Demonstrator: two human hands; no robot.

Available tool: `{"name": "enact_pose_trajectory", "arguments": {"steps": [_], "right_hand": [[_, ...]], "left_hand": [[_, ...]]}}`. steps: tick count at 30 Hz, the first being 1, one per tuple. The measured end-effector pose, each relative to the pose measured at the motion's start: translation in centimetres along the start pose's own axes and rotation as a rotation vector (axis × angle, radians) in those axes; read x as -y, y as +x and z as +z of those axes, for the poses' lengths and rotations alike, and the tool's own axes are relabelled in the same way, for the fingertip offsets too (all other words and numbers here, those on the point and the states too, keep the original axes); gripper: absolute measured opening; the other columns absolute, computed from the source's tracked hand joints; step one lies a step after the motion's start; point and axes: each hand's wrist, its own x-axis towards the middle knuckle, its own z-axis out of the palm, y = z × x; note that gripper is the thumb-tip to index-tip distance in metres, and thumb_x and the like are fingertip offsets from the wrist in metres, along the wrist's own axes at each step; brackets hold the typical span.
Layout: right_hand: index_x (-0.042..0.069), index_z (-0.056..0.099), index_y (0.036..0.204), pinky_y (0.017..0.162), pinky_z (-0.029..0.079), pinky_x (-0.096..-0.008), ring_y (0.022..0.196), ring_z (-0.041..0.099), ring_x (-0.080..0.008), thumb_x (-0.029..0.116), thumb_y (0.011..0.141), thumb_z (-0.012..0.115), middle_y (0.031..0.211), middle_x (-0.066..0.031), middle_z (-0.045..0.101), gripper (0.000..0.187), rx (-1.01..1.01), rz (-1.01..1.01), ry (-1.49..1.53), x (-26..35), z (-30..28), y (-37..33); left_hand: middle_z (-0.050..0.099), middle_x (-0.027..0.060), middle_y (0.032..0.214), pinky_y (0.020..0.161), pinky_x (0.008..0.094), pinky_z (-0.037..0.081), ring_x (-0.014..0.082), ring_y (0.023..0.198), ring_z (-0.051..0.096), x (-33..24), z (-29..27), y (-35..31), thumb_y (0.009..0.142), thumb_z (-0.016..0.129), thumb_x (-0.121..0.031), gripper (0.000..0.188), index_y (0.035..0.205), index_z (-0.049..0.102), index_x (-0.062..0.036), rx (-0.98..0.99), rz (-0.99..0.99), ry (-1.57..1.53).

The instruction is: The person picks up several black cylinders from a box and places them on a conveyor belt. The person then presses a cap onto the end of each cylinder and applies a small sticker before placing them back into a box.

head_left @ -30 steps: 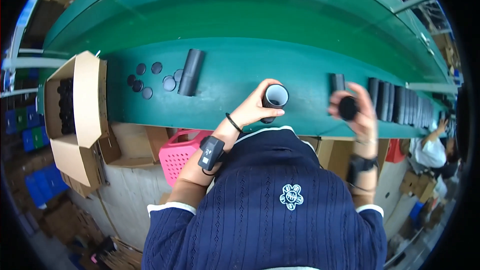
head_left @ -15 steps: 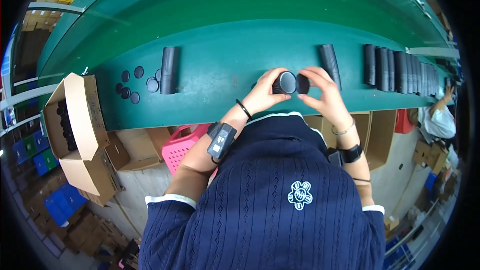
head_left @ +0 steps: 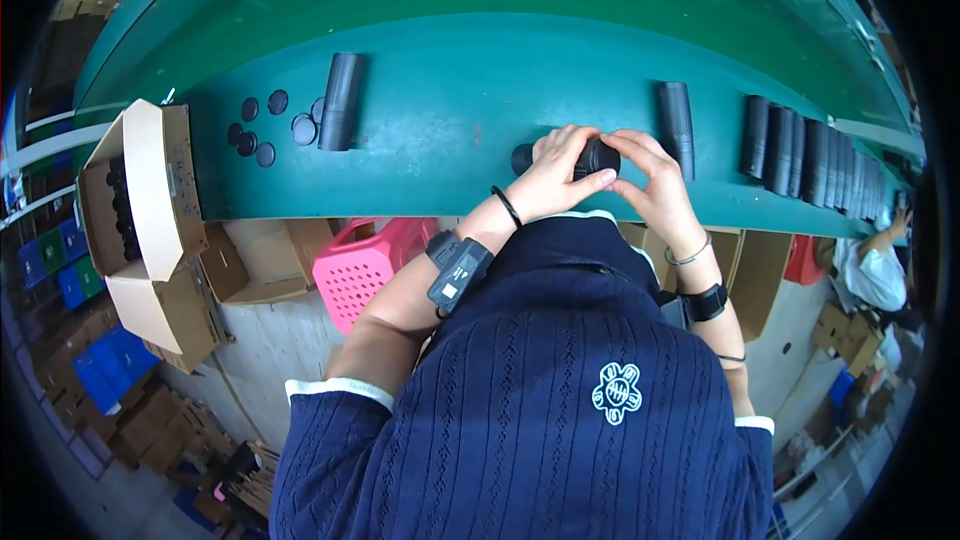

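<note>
My left hand [head_left: 556,172] is wrapped round a black cylindrical tube [head_left: 522,159] lying crosswise near the table's front edge. Against the tube's right end sits a round black cap [head_left: 602,156], gripped between the fingers and thumb of my right hand [head_left: 652,178]. My fingers hide part of the joint, so how far the cap is seated does not show. Right of my hands another black tube [head_left: 677,130] lies on the green table [head_left: 430,130]. A further black tube [head_left: 342,100] lies to the left, beside several loose black caps [head_left: 247,143].
A row of black tubes [head_left: 785,148] lines the table's right side. At the left stands an open cardboard box [head_left: 160,190] with black pieces inside. A pink perforated plastic stool [head_left: 358,275] is below the front edge. Another person [head_left: 872,265] is at the far right.
My right hand has brought the cap onto the tube's end, where before the two were slightly apart. The tube has turned from facing me to lying crosswise. The view has shifted slightly.
</note>
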Motion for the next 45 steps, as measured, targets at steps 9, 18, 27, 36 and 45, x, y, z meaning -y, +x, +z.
{"name": "enact_pose_trajectory", "arguments": {"steps": [9,18,27,36,45], "right_hand": [[0.0,0.061,0.116,0.09,0.047,-0.0367,0.105,0.056,-0.0319,0.001,0.07,0.074,0.114,-0.0148,0.058,0.048,0.05,-0.051,-0.174,0.8,-0.2,0.1],[0.0,0.064,0.114,0.089,0.049,-0.0337,0.104,0.059,-0.026,-0.002,0.066,0.076,0.113,-0.0128,0.058,0.049,0.078,0.024,-0.168,1.1,-0.3,0.3],[0.004,0.066,0.116,0.083,0.046,-0.0245,0.097,0.055,-0.0126,0.007,0.088,0.063,0.104,-0.002,0.059,0.029,0.105,0.321,0.758,-2.8,2.6,0.8],[0.008,0.066,0.118,0.065,0.045,-0.0203,0.076,0.053,-0.0072,0.01,0.084,0.068,0.101,-0.0016,0.059,0.034,0.244,0.487,0.794,-1.8,2.1,2.4],[0.006,0.057,0.128,0.088,0.046,-0.0303,0.102,0.052,-0.0195,-0.001,0.074,0.07,0.116,-0.009,0.05,0.056,0.209,0.035,0.247,1.3,0.4,1.9]], "left_hand": [[0.049,0.0162,0.12,0.099,0.044,0.032,0.0336,0.115,0.045,0.1,0.3,-0.1,0.089,0.059,-0.042,0.057,0.128,0.045,-0.0033,0.0,-0.007,0.021],[0.051,0.0148,0.118,0.097,0.0435,0.033,0.033,0.112,0.047,-0.4,0.0,0.0,0.088,0.059,-0.033,0.047,0.124,0.047,-0.0046,0.012,0.008,0.032],[0.051,0.0186,0.123,0.099,0.0433,0.039,0.0341,0.118,0.048,0.1,-1.2,-1.0,0.083,0.066,-0.026,0.062,0.134,0.037,-0.0048,0.009,-0.012,-0.106],[0.051,0.0184,0.121,0.097,0.0395,0.041,0.0296,0.116,0.051,0.6,-1.6,-1.2,0.078,0.075,-0.031,0.074,0.134,0.035,-0.0042,-0.036,-0.066,-0.095],[0.054,0.0175,0.117,0.097,0.0442,0.037,0.0351,0.111,0.05,1.3,-1.6,-1.1,0.084,0.066,-0.037,0.056,0.124,0.046,-0.0032,-0.039,-0.035,-0.302]]}}
